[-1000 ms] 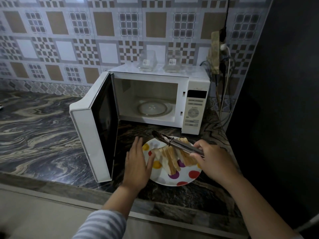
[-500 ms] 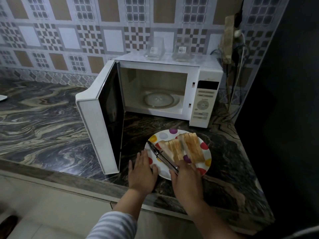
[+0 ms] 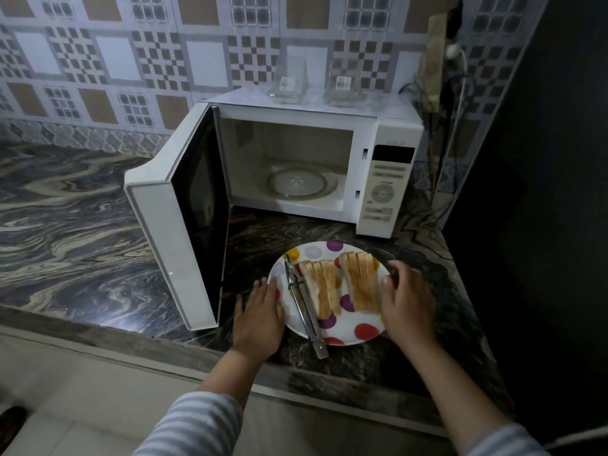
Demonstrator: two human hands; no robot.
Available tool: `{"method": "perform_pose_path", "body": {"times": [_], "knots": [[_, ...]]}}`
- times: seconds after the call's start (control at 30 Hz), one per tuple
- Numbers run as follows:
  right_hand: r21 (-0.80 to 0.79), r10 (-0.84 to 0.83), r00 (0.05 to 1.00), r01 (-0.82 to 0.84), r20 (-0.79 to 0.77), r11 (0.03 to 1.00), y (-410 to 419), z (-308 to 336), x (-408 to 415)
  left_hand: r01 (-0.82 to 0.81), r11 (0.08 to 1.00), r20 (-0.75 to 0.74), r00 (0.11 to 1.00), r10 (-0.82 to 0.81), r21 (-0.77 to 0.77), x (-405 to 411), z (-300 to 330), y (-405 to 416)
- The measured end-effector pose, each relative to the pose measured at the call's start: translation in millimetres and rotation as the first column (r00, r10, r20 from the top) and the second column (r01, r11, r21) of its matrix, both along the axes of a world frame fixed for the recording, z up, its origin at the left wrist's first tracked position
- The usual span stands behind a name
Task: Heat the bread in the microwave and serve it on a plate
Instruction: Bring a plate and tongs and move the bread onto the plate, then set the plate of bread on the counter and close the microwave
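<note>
A white plate (image 3: 348,332) with coloured dots sits on the counter in front of the microwave (image 3: 388,133). Two stacks of toasted bread slices (image 3: 342,284) lie on it. Metal tongs (image 3: 304,304) rest across the plate's left side, their handle sticking over the near rim. My left hand (image 3: 260,319) lies at the plate's left rim, fingers spread. My right hand (image 3: 408,304) is at the plate's right rim, touching the right bread stack. The microwave door (image 3: 184,238) stands wide open and the glass turntable (image 3: 301,182) inside is bare.
Two clear glass containers (image 3: 289,80) stand on top of the microwave. Cables and a socket (image 3: 450,51) hang on the wall to its right. A dark wall closes the right side. The marbled counter (image 3: 65,225) stretches left; its front edge runs just below the plate.
My right hand has let go of the tongs, which now lie on the plate, and has moved to the plate's right rim. My left hand stays at the left rim.
</note>
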State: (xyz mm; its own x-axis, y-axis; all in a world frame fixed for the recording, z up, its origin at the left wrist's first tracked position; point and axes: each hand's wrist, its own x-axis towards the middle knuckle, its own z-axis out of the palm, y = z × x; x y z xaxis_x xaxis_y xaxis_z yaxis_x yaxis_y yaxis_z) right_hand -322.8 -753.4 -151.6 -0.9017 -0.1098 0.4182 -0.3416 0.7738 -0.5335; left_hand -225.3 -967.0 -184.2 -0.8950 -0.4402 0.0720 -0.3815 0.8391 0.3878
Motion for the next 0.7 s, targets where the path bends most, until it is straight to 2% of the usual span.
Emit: {"method": "perform_pose_path", "body": {"times": [0.07, 0.17, 0.23, 0.3, 0.57, 0.63, 0.7], "knots": [[0.099, -0.008, 0.987, -0.008, 0.161, 0.995, 9, -7, -23, -0.007, 1.0, -0.009, 1.0, 0.007, 0.024, -5, 1, -6], [0.26, -0.014, 0.914, -0.101, 0.405, 0.96, 14, -21, -36, -0.025, 1.0, 0.028, 0.999, 0.025, -0.003, -12, -1, -12], [0.321, 0.019, 0.897, -0.178, 0.443, 0.93, 14, -29, -37, -0.015, 0.998, 0.07, 0.997, 0.019, -0.054, -16, -4, -13], [0.339, 0.035, 0.908, -0.192, 0.417, 0.921, 13, -30, -38, -0.001, 0.997, 0.092, 0.996, 0.008, -0.078, -17, -3, -13], [0.301, 0.034, 0.875, -0.202, 0.482, 0.932, 4, -30, -44, -0.013, 0.999, 0.129, 0.991, 0.02, -0.051, -24, -5, -6], [0.234, 0.039, 0.851, -0.187, 0.524, 0.954, 1, -24, -43, -0.007, 1.0, 0.127, 0.992, 0.011, -0.028, -25, -5, -6], [0.084, 0.035, 0.815, -0.102, 0.578, 0.991, -3, -22, -40, 0.002, 0.999, 0.086, 0.996, -0.006, 0.047, -23, -4, -6]]}}
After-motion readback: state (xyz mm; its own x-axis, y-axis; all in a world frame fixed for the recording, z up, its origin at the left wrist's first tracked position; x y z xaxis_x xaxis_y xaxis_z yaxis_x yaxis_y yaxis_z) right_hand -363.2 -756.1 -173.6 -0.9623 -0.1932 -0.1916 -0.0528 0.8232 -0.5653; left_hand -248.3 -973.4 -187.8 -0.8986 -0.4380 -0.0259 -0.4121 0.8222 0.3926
